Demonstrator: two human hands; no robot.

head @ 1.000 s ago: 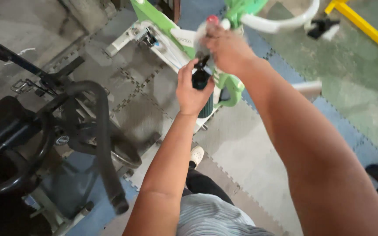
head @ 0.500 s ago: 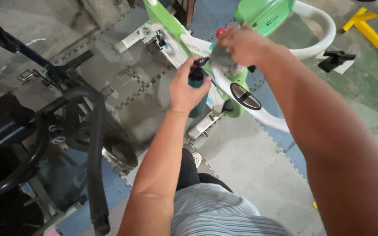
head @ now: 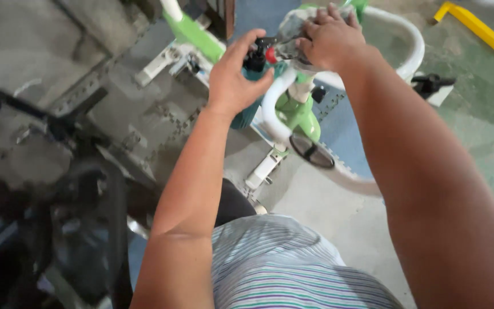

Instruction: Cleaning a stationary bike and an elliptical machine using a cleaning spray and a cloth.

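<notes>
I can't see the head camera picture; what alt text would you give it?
Seen from above, a person's left hand grips a dark teal spray bottle while the right hand presses a grey cloth onto the white handlebar of a green and white exercise bike. A dark exercise bike, blurred, stands at the left on grey floor mats.

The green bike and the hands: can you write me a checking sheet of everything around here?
Surface: grey floor mats with jigsaw edges, blue mat beyond.
Job's things: dark spray bottle with a red part by its nozzle; grey cloth pressed on the white handlebar of the green bike.
Clutter: yellow bar on the floor, far right.
Hands: left hand grips the bottle; right hand holds the cloth.
Cables: nothing seen.
Surroundings: black bike, blurred, at left; concrete floor.
</notes>
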